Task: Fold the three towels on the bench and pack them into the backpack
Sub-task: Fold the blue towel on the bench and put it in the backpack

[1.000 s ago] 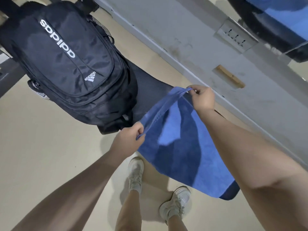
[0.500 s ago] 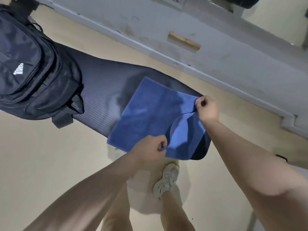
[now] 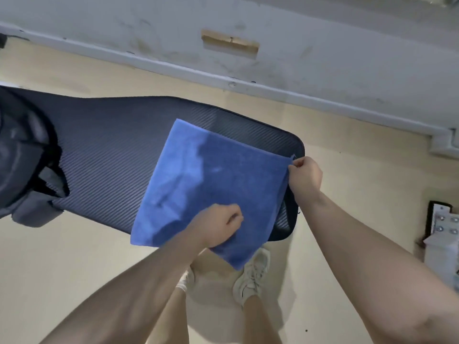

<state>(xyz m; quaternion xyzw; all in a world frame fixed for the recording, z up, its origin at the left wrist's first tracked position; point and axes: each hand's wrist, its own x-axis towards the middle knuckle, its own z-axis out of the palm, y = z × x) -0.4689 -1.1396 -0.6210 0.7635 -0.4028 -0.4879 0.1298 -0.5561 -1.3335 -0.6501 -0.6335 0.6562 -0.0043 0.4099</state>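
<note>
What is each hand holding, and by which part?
Both hold the blue towel: the right hand pinches its far right corner; the left hand grips its near edge.

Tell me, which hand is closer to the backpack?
Left. The left hand rests mid-towel, nearer the backpack at the bench's far left; the right hand pinches the towel's right corner.

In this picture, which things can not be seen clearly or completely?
- Backpack, head view: cut off by the left edge and blurred.
- Other two towels: none in view; only one blue towel shows.
- Left hand fingertips: curled under, so its grip is unclear.
- Bench under the towel: covered.
</note>
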